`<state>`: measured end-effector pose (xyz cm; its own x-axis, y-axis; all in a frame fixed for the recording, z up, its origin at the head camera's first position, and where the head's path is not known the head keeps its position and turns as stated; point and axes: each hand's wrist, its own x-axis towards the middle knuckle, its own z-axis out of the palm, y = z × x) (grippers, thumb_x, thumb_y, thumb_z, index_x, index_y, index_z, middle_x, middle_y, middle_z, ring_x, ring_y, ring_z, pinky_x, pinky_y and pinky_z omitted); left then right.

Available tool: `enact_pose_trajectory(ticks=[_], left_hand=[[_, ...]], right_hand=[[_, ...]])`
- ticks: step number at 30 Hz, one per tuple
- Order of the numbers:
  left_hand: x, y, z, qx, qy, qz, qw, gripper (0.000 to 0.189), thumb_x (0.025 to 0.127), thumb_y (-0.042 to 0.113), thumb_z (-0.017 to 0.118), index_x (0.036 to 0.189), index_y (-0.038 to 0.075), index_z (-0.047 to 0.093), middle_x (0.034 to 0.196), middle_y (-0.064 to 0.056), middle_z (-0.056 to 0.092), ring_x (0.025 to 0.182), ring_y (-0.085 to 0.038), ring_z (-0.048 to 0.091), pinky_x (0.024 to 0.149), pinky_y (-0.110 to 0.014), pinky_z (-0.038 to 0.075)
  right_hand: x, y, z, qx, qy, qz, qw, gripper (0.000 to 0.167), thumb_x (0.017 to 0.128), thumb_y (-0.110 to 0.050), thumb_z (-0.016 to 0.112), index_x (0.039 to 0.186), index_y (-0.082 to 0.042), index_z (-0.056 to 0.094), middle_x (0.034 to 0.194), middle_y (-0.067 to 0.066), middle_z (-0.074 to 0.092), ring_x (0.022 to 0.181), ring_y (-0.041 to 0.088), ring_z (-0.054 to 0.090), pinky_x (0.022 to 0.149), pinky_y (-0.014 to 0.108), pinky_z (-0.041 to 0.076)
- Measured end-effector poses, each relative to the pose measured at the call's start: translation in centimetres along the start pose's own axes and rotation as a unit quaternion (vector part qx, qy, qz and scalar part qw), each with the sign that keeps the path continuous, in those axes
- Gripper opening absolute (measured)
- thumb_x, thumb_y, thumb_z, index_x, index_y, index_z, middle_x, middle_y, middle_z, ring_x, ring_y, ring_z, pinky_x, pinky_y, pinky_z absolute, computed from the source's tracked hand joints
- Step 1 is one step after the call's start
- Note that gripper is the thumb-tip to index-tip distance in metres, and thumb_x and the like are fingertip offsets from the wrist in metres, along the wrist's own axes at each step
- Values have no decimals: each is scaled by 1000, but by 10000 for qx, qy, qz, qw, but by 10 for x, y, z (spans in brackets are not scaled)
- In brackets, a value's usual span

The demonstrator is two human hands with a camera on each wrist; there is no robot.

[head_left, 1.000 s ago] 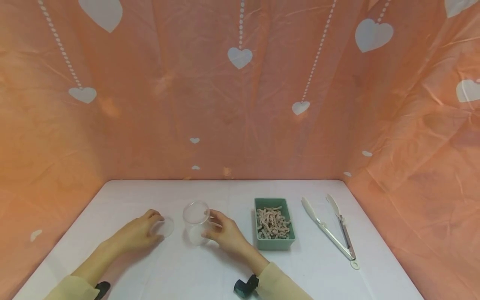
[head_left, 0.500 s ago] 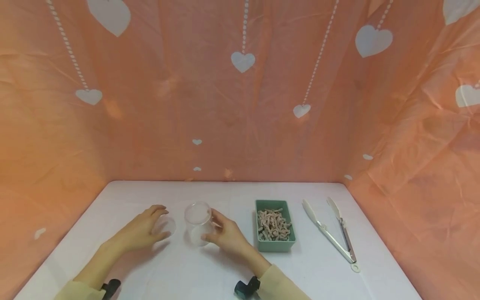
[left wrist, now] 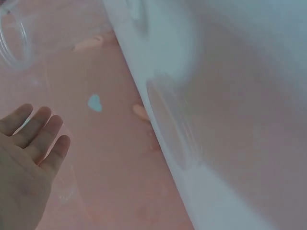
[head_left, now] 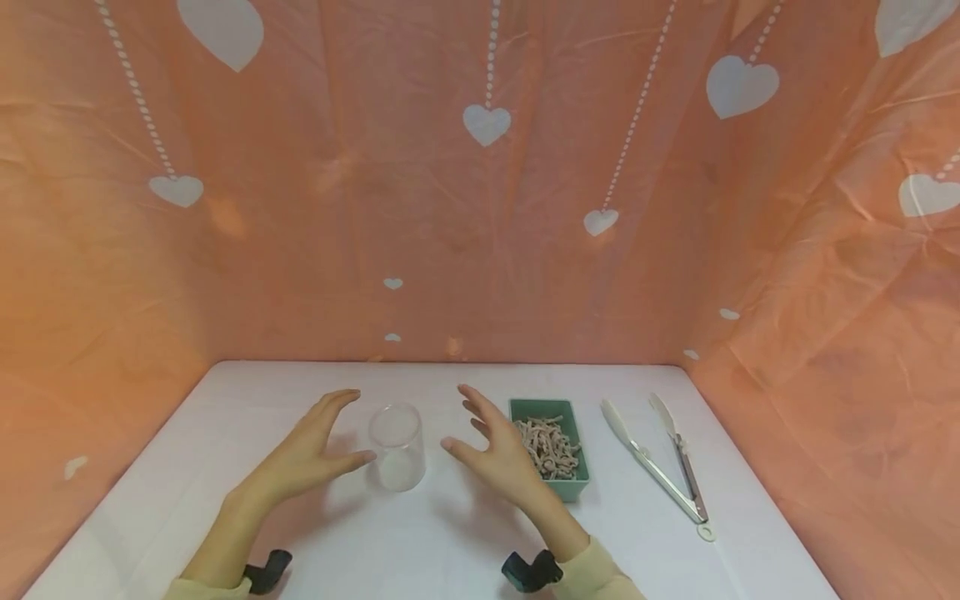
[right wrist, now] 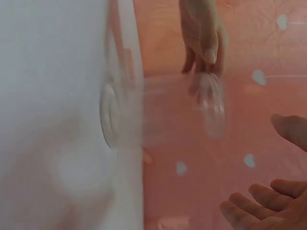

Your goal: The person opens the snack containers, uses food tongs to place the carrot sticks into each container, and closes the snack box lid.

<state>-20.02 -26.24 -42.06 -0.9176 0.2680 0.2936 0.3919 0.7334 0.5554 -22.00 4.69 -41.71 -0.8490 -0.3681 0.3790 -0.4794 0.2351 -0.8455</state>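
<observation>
Standing upright between the two hands: one clear cup [head_left: 397, 454], mouth up, on the white table [head_left: 390, 550], nearer the left hand than the right.

Left hand [head_left: 303, 454]: wide, fingers extended and slightly bent, thumb set apart and pointing at the cup's near side; whether the thumb touches the wall cannot be told.

Right hand [head_left: 495, 454]: wide, fingers extended, thumb apart; raised beside the cup and apart from it, palm side turned towards it.

Disc [left wrist: 175, 127]: one, clear, round, rimmed; on the table near the left hand, seen in the left wrist view, its outline faint.

Tub [head_left: 572, 492]: one, green, rectangular; just right of the right hand, which overlaps its left side in the head view.

Strips [head_left: 553, 446]: many, pale brown, thin, tangled, heaped in the tub.

Tongs [head_left: 669, 483]: one pair, metal with pale tips; farther right of the right hand, beyond the tub, arms spread, tips pointing away from the person.

Wrist cameras: two, black, one below each hand, left [head_left: 268, 572] and right [head_left: 532, 572].

Sleeves [head_left: 600, 577]: cream, behind both hands.

Backdrop [head_left: 480, 258]: orange, white hearts, beyond both hands.
</observation>
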Motion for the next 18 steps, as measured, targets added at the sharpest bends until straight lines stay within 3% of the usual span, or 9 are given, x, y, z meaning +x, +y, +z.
enact_pose_trajectory(ticks=[4,10,18], left_hand=[[5,7,9,-65,136,1,9999,88,89,43,81,154,0,38,157,-22,40,145,-48,38,114,-72,33],[13,14,19,-149,131,5,9998,87,91,46,79,154,2,39,158,-21,40,145,-49,35,114,-73,31],[16,14,25,-612,-64,-205,9979,86,87,44,84,150,2,43,153,-22,45,142,-47,42,111,-73,36]], right_hand=[[-10,-3,-25,-430,469,-20,9980,74,93,-15,80,157,-8,44,157,15,49,142,37,49,114,46,45],[-29,9,-74,-1187,1115,-142,9865,75,92,-12,80,157,-6,42,154,22,49,138,43,52,112,55,46],[-53,26,-142,-2117,1565,277,9643,75,93,-11,78,156,0,40,155,25,47,139,45,49,111,52,45]])
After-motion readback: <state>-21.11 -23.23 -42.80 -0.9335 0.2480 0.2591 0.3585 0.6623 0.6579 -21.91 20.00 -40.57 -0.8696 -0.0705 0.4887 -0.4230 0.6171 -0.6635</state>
